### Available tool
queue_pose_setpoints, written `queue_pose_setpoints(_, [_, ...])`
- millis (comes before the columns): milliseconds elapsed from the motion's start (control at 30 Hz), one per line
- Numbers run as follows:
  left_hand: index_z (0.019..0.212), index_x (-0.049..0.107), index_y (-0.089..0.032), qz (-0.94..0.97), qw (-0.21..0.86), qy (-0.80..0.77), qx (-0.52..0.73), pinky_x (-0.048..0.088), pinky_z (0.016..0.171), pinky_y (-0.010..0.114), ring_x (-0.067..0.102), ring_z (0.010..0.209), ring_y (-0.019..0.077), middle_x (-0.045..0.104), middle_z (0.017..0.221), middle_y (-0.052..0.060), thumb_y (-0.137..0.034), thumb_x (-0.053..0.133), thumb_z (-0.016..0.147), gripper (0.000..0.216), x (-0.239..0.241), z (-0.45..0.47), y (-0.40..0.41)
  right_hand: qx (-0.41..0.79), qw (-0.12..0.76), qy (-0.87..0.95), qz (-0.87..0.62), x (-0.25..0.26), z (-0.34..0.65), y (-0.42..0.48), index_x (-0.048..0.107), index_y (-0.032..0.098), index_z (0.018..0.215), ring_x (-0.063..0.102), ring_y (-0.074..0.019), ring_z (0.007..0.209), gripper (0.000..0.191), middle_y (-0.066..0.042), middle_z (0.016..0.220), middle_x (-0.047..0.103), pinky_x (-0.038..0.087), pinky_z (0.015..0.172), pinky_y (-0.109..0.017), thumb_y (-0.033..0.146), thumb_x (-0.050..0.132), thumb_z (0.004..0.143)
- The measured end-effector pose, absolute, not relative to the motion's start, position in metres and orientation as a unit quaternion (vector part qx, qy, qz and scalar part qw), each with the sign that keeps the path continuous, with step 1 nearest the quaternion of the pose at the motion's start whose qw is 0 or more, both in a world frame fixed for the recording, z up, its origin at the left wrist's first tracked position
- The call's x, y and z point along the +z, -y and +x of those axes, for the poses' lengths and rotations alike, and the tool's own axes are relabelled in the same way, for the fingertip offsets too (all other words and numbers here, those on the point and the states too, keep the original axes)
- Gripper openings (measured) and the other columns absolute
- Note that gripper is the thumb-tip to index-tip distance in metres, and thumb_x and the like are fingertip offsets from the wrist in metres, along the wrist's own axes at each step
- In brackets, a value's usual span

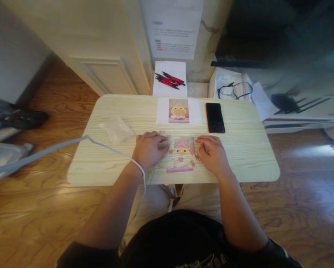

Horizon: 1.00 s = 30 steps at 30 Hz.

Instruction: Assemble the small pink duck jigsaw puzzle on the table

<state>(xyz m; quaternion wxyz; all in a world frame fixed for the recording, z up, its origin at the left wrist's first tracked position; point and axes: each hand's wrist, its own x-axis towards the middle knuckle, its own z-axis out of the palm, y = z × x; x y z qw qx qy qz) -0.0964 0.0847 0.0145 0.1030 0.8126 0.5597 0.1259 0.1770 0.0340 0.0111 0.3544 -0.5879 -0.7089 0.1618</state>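
Note:
A partly assembled jigsaw puzzle [183,152] with a yellow cartoon character and a purple bottom edge lies between my two hands. Gaps show in its lower middle. My left hand [151,149] rests at its left side, fingers curved and thumb apart from them, close to some pale loose pieces. On the right, my right hand [214,153] has bent fingers, with the fingertips at the puzzle's upper right edge and the thumb apart. Small brown loose puzzle pieces [197,158] lie by that hand. Behind the puzzle is a printed reference picture [179,111] of the same character.
A black phone [215,117] lies at the right of the wooden table [245,156]. Left of my hands is a clear plastic bag [116,129]. Red pens [169,80] sit on white paper beyond the table. A pale cable [111,149] crosses over my left wrist.

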Motion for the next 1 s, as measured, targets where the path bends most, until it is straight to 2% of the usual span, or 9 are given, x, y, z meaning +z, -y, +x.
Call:
queue_pose_setpoints(333, [0.104, 0.078, -0.028, 0.816, 0.121, -0.550, 0.128, 0.041, 0.088, 0.048, 0.064, 0.102, 0.0293, 0.075, 0.104, 0.006, -0.039, 0.061, 0.095, 0.023, 0.0132, -0.0954, -0.0881, 0.171, 0.349, 0.704, -0.595, 0.0130, 0.1766, -0.0330, 0.078, 0.027, 0.114, 0.061, -0.0279, 0.121, 0.037, -0.006, 0.121, 0.075, 0.050, 0.110, -0.051, 0.009, 0.054, 0.092])
queue_pose_setpoints(533, [0.108, 0.074, -0.026, 0.836, 0.143, -0.515, 0.121, 0.040, 0.092, 0.047, 0.064, 0.107, 0.0288, 0.073, 0.107, 0.006, -0.033, 0.059, 0.097, 0.019, 0.0124, -0.0963, -0.0887, 0.173, 0.344, 0.707, -0.593, 0.0125, 0.1765, -0.0333, 0.078, 0.026, 0.113, 0.061, -0.0276, 0.121, 0.036, -0.006, 0.121, 0.075, 0.050, 0.110, -0.049, 0.009, 0.053, 0.093])
queue_pose_setpoints(767, [0.110, 0.073, -0.027, 0.846, 0.147, -0.498, 0.117, 0.041, 0.092, 0.047, 0.065, 0.106, 0.0286, 0.073, 0.109, 0.006, -0.036, 0.059, 0.098, 0.020, 0.0113, -0.0943, -0.0873, 0.174, 0.344, 0.709, -0.590, 0.0114, 0.1768, -0.0339, 0.078, 0.024, 0.113, 0.062, -0.0275, 0.120, 0.035, -0.006, 0.120, 0.075, 0.050, 0.109, -0.050, 0.009, 0.054, 0.093])
queue_pose_setpoints(1000, [0.118, 0.075, -0.030, 0.852, 0.164, -0.474, 0.149, 0.043, 0.097, 0.048, 0.063, 0.115, 0.0273, 0.071, 0.127, 0.005, -0.027, 0.056, 0.097, 0.028, 0.0166, -0.0974, -0.0832, 0.176, 0.342, 0.717, -0.582, 0.0140, 0.1760, -0.0338, 0.078, 0.026, 0.115, 0.062, -0.0271, 0.121, 0.036, -0.006, 0.123, 0.075, 0.050, 0.110, -0.050, 0.009, 0.055, 0.093])
